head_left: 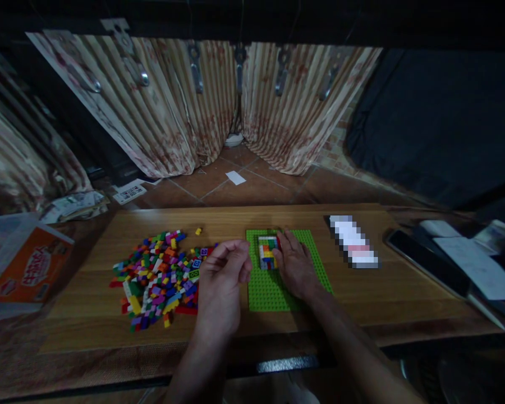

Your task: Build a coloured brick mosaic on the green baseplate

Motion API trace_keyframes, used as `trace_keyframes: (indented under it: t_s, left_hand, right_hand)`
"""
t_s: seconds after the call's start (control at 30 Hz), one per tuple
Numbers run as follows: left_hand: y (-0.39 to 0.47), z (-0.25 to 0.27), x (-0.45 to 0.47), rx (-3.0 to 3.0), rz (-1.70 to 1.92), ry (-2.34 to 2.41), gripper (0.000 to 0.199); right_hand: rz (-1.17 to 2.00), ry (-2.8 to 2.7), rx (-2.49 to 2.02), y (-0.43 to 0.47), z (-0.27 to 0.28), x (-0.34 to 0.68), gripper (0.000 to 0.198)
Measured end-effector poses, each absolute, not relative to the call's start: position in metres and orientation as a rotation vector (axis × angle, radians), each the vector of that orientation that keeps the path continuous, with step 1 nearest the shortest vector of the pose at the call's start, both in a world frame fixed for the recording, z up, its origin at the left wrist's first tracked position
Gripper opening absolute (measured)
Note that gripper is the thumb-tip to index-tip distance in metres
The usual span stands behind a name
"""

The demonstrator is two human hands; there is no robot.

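Note:
On a green studded baseplate stands a small rectangular build of toy bricks in white, green, orange, yellow and blue. My right hand rests on the plate along the build's right side, fingers stretched forward and thumb against the bricks. A bit of red shows beside its fingertips. My left hand hovers left of the build, over the plate's left edge, fingertips pinched together. Whatever it may hold is hidden. Left of it spreads a pile of loose toy bricks in many colours, partly covered by that hand.
The wooden board carries everything. A lone yellow brick lies behind the pile. At the right are a pixelated phone-like object, a dark phone-like slab and papers. An orange-labelled plastic box stands at the left.

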State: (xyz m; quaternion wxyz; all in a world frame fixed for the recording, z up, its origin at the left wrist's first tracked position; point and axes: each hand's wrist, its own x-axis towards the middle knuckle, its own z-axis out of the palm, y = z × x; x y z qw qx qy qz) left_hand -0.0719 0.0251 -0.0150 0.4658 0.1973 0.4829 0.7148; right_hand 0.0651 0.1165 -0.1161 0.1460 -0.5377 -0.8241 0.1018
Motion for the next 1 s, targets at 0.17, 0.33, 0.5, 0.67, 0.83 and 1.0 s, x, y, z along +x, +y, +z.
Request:
trace_keyframes:
  t_s: [0.17, 0.33, 0.5, 0.67, 0.83, 1.0]
  left_hand:
    - [0.026, -0.014, -0.074, 0.456, 1.762, 1.210, 0.012]
    - [0.023, -0.010, -0.078, 0.431, 1.781, 1.228, 0.014]
    - [0.021, -0.010, -0.082, 0.428, 1.797, 1.229, 0.011]
    - [0.021, -0.011, -0.082, 0.430, 1.784, 1.223, 0.011]
    - [0.020, -0.011, -0.085, 0.429, 1.794, 1.212, 0.010]
    - [0.022, -0.014, -0.076, 0.441, 1.783, 1.192, 0.012]
  right_hand:
    - [0.292, -2.364, -1.547, 0.116, -0.116, 0.064, 0.051]
    - [0.272, -2.366, -1.498, 0.116, -0.112, 0.067, 0.050]
    - [0.147, -2.352, -1.468, 0.113, -0.103, 0.062, 0.054]
    - [0.175, -2.440, -1.483, 0.111, -0.104, 0.051, 0.056]
    - [0.191, -2.503, -1.478, 0.111, -0.109, 0.049, 0.054]
    - [0.176, -2.531, -1.469, 0.111, -0.107, 0.052, 0.055]
